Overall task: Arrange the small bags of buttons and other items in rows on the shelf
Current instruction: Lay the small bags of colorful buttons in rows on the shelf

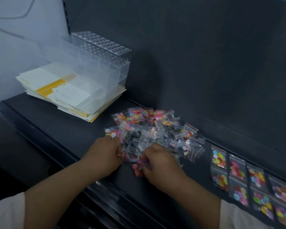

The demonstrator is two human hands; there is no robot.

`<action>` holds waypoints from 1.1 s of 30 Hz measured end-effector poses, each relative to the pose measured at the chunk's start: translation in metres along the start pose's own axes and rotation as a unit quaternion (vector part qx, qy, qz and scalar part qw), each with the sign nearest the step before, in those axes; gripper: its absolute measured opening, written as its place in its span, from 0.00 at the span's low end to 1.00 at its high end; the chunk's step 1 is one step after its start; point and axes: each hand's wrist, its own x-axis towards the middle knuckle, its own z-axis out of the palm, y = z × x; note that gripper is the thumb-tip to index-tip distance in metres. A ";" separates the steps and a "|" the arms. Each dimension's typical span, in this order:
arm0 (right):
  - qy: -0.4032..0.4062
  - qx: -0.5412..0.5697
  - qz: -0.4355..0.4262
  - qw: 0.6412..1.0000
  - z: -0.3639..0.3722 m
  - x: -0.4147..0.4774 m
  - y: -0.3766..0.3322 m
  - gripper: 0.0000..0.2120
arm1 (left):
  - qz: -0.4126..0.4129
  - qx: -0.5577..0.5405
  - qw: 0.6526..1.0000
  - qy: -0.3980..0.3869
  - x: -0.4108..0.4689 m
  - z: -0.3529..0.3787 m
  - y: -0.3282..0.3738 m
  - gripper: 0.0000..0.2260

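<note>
Both my hands are at the near edge of the bag pile on the dark shelf (59, 129).

My left hand (104, 154) is curled with its fingers tucked into the pile (153, 134) of small clear bags, but I cannot tell what it grips. My right hand (160, 162) is closed around a bag of pink buttons (137, 167) at the pile's front, though the bag is blurred. The pile sits mid-shelf, loose and overlapping. To its right, well apart, sorted bags (254, 184) of bright buttons lie flat in two rows running toward the right edge. At the shelf's left end, a clear box (104, 63) with a holed top stands on a stack of white and yellow cards (69, 95).
</note>
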 end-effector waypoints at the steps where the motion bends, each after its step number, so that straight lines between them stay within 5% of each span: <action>1: 0.004 0.002 -0.003 1.000 -0.001 0.000 0.001 0.05 | -0.012 -0.031 0.999 0.004 0.001 -0.001 0.001 0.14; 7: 0.056 0.173 0.088 0.979 -0.019 -0.004 0.003 0.05 | -0.094 -0.319 0.943 0.017 0.004 -0.018 0.022 0.12; 12: 0.086 0.422 0.179 0.885 -0.049 -0.021 0.014 0.08 | -0.105 -0.465 0.879 -0.028 -0.002 -0.030 0.064 0.05; 16: 0.080 0.574 0.234 0.780 -0.076 -0.058 0.037 0.07 | -0.082 -0.497 0.863 -0.032 -0.012 -0.015 0.116 0.08; 20: 0.106 0.622 0.281 0.723 -0.098 -0.117 0.079 0.07 | -0.047 -0.504 0.861 -0.046 -0.025 0.013 0.183 0.08; 28: 0.163 0.564 0.336 0.737 -0.140 -0.255 0.172 0.13 | 0.011 -0.474 0.868 -0.149 -0.064 0.090 0.324 0.15; 33: 0.188 0.472 0.382 0.772 -0.150 -0.333 0.228 0.05 | 0.026 -0.427 0.881 -0.202 -0.091 0.143 0.394 0.16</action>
